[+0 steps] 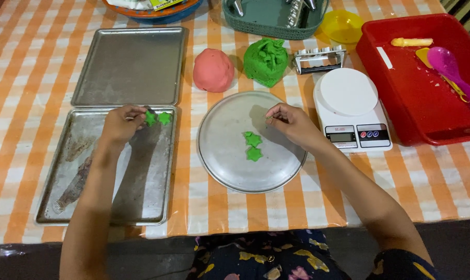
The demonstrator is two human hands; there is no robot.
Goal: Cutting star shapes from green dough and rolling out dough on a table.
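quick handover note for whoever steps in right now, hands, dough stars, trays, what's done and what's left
Left hand: at the top edge of the near baking tray, fingers on one of two green dough stars lying there side by side.
Right hand: over the round metal plate, fingers pinched; I cannot tell whether it holds anything.
Two more green stars lie on the round plate.
Far baking tray has no stars on it. Red dough ball and green dough lump sit behind the plate, uncut.
Done: two stars on the near tray. Left: two stars on the plate.
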